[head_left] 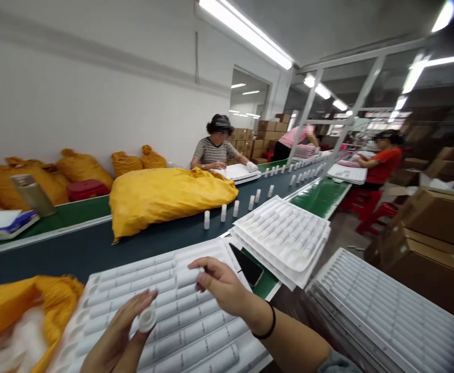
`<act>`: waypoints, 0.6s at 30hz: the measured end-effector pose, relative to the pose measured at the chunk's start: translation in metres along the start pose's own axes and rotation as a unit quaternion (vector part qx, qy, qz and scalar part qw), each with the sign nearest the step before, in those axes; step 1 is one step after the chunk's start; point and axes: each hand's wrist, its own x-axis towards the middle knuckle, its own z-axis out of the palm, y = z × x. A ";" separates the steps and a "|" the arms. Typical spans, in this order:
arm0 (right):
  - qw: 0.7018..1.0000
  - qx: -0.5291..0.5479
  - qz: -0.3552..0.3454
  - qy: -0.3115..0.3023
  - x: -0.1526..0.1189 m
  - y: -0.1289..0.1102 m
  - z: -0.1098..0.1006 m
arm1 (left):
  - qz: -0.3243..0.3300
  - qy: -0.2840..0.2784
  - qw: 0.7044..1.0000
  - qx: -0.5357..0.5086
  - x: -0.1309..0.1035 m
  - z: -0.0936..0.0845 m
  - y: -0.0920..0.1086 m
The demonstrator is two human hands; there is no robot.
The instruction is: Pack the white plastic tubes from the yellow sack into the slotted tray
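Observation:
My left hand (120,331) is closed on a small white cap (147,319), its round open end facing me, between thumb and fingers. A little to the right, my right hand (224,287) pinches the end of a white cylindrical bottle (187,277) with thumb and forefinger, low over the tray. Beneath both hands lies a white tray (227,254) with rows of white labelled cylinders (172,324) lying on their sides. My fingers partly hide the cap and the bottle's right end.
Behind the tray, a dark conveyor belt (75,248) carries upright white bottles (223,212) and a yellow sack (164,199). An open yellow sack (59,290) stands at left. A phone (247,265), stacked trays (289,233) and cartons (432,264) are to the right. Co-workers (215,150) sit farther along.

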 end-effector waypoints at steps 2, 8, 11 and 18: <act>1.000 0.021 -0.003 0.020 0.001 0.007 0.001 | 0.015 -0.001 0.999 -0.046 0.007 0.005 0.018; 1.000 0.002 -0.013 -0.010 -0.001 0.006 0.002 | 0.020 0.018 0.997 -0.072 0.023 0.016 0.043; 0.989 -0.120 -0.076 -0.046 -0.003 -0.012 -0.003 | 0.047 -0.014 0.999 0.023 0.023 0.012 0.044; 0.849 -0.399 -0.283 -0.200 0.003 -0.060 -0.008 | 0.232 -0.054 0.940 0.243 0.019 -0.002 0.012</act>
